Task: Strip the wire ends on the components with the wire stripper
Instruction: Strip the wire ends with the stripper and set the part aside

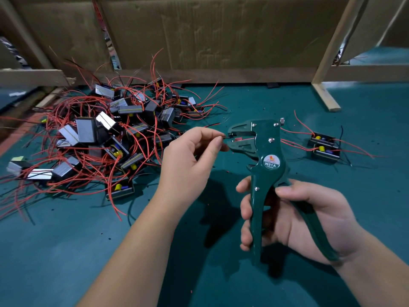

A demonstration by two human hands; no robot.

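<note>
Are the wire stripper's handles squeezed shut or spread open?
Spread open. The wire stripper handles diverge in the right hand; a black wire sits at its mouth.

The wire (225,137) is hidden by the left hand (194,160) beyond the stripper (263,165) mouth. The pile (106,134) at nine o'clock is cut off.

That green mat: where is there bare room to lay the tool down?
Bare mat lies below the tangled pile of components, and behind the wire stripper up to the cardboard wall. The left is crowded; two components sit right.
</note>
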